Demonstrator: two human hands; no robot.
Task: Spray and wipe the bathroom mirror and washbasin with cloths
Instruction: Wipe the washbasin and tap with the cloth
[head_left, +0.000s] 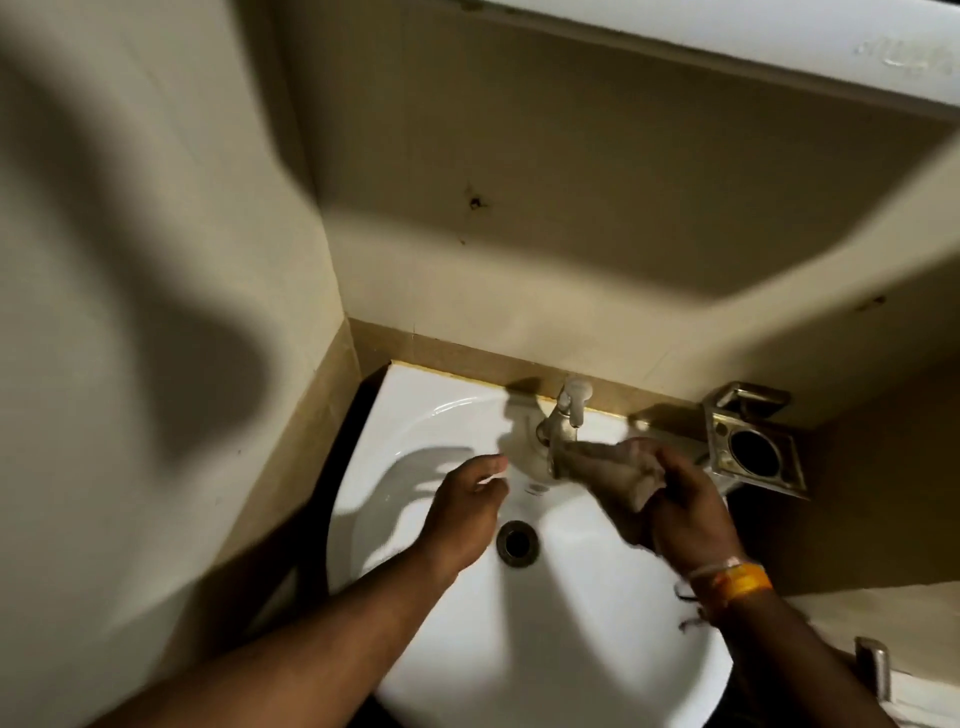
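Observation:
A white washbasin (415, 431) fills the lower middle, with a round metal drain (516, 542) in its bowl. A metal tap (563, 415) stands at the back rim. My right hand (685, 506) grips a crumpled pale cloth (608, 467) and holds it against the tap's spout. My left hand (465, 512) hovers over the bowl left of the drain, fingers loosely curled, with something small and white at the fingertips. The mirror's white lower frame (727, 57) shows at the top right.
A metal wall holder (753, 447) with a round cup ring hangs right of the tap. Beige tiled walls close in at the left and back. Another metal fitting (878, 670) sits at the lower right edge.

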